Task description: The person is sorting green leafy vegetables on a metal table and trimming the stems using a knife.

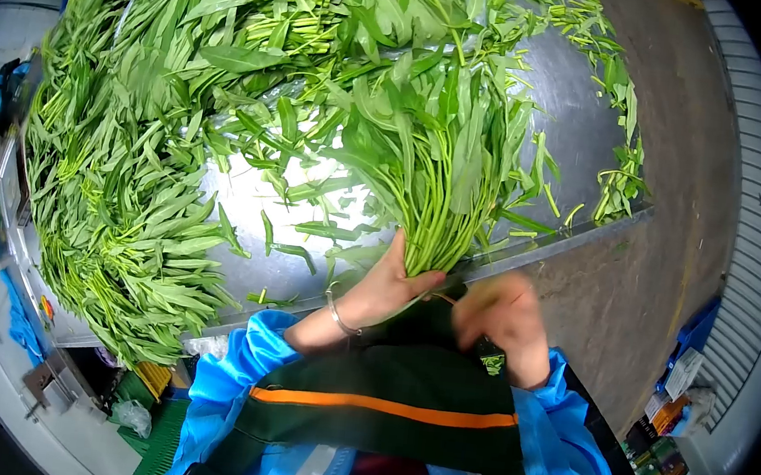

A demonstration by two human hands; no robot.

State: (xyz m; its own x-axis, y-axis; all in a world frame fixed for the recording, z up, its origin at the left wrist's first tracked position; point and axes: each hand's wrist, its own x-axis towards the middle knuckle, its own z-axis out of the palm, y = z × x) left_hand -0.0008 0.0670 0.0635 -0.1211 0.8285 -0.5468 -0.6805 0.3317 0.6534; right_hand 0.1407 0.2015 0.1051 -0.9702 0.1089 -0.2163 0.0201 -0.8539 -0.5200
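While the person's left hand (385,286) was closed around the lower stems of a thick, bright-green bunch of long-stemmed leafy greens (437,183), the right hand (504,315) hung just beside it, blurred by motion, its fingers seemingly curled; whether it held anything could not be told. The bunch was at the near edge of a broad, silver-grey metal counter (567,90), nearer that counter's right corner than its left. Its long axis ran away from the person's body, with the bare stems at the near edge and the leaves fanned towards the far edge. Whether the leafy end rested on the metal or was raised above it was unclear. The left hand was the nearer one, being in contact with the stems, whereas from the right hand the bunch lay forward and to the left.

A deep heap of loose, dark-green leafy stalks (135,147) covered the counter's left side, reaching its near left corner, and pale-green bundled stems (298,11) lay towards the far edge. Short green trimmings (295,254) were scattered on the metal left of the bunch, and a thin trail of leafy sprigs (622,124) followed the right edge.
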